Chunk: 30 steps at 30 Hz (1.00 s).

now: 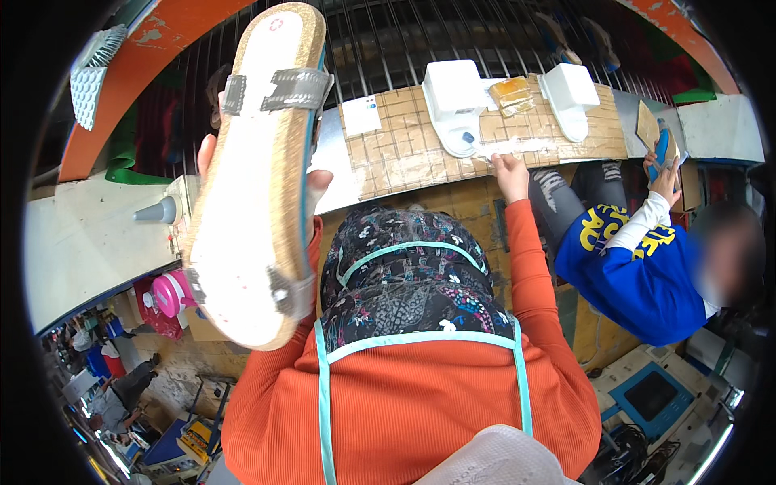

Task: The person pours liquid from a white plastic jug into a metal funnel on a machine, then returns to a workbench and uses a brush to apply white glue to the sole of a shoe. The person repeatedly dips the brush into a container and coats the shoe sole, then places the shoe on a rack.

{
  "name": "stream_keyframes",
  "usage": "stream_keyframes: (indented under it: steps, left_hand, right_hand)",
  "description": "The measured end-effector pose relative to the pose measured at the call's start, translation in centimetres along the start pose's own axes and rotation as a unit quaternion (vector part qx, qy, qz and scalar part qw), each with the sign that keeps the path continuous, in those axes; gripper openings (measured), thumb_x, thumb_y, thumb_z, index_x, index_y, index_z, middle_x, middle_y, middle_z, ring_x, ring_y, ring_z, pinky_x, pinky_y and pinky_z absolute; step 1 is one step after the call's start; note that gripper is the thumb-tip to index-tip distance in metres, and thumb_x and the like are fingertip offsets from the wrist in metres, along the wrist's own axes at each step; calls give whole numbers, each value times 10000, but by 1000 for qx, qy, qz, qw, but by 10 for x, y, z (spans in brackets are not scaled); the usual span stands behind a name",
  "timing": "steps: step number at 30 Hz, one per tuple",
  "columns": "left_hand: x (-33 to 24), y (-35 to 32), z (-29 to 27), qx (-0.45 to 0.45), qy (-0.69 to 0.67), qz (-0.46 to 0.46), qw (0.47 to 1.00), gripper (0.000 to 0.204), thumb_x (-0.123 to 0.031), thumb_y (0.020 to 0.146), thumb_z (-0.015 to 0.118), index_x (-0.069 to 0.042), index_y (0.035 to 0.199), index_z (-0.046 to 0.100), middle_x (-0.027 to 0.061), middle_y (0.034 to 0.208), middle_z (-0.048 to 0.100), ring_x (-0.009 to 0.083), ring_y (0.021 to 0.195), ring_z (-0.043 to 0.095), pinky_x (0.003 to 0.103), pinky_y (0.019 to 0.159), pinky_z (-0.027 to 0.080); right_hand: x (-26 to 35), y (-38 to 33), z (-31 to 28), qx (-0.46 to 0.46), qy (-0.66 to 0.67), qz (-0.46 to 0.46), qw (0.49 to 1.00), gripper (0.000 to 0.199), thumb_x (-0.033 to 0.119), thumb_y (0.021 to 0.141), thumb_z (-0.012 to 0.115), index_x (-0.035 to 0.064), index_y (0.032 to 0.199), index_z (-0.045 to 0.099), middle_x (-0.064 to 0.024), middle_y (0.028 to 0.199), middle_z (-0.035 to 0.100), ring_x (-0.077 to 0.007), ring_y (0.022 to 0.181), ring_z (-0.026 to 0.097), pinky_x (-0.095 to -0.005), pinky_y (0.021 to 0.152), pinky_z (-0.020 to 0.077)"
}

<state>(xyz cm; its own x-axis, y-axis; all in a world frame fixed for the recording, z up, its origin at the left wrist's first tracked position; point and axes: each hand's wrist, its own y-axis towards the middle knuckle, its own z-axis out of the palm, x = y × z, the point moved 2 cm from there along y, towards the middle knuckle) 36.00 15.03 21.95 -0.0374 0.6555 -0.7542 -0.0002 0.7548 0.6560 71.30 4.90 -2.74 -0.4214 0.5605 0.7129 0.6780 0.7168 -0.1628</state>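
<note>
**Left hand gripping sandal; right hand at cardboard edge**

Left hand: closed around the sandal from beneath, thumb showing at its right edge, fingers at its left; palm hidden. Right hand: over the near edge of the cardboard, fingers curled together; cannot tell whether they pinch anything.

Observations, by apparent size, largest first:

- Orange ribbed top on the wearer, with a dark patterned apron trimmed in pale green.
- Sandal: raised toward the camera, left of the cardboard, long axis slightly tilted, pale footbed facing up. Cork-coloured edge; dark straps near the upper end, more strapping near the lower end.
- Co-worker in blue, seated at right, both hands on a blue shoe piece.
- Cardboard: a broad sheet covered with clear tape, lying on the bench ahead.
- Two white containers on it, standing apart, each with a rounded front dish: the left container near the right hand, the right container farther off.
- Amber block between the containers.
- White card near the cardboard's left end.
- Grey cone on its side, left of the sandal.
- Small blue piece at the left container's dish, near the right fingertips; shape unclear.
</note>
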Motion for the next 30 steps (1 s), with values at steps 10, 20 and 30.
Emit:
stream_keyframes:
  steps: [10,20,30]
  left_hand:
    - [86,-36,58,76,-80,101,989,693,-264,767,810,-121,1346,458,308,1487,288,386,1304,454,416,959,516]
    - [71,-8,89,79,-100,236,963,655,-157,817,750,-157,1348,365,262,1517,207,412,1225,521,455,882,579]
    - [48,-17,65,60,-95,205,972,481,-75,768,754,-208,1183,552,215,1476,375,440,1354,376,501,1087,387]
  right_hand:
    - [55,-26,-22,25,293,-13,956,131,103,820,757,28,918,714,-31,785,687,-123,681,596,-264,618,433]
    - [233,-120,-116,-182,230,-429,855,184,-39,760,766,13,934,738,-81,1032,571,-133,807,608,-228,632,508]
    - [259,-102,-87,-104,282,-393,869,155,26,807,752,37,961,746,-35,972,558,-79,785,521,-209,612,430]
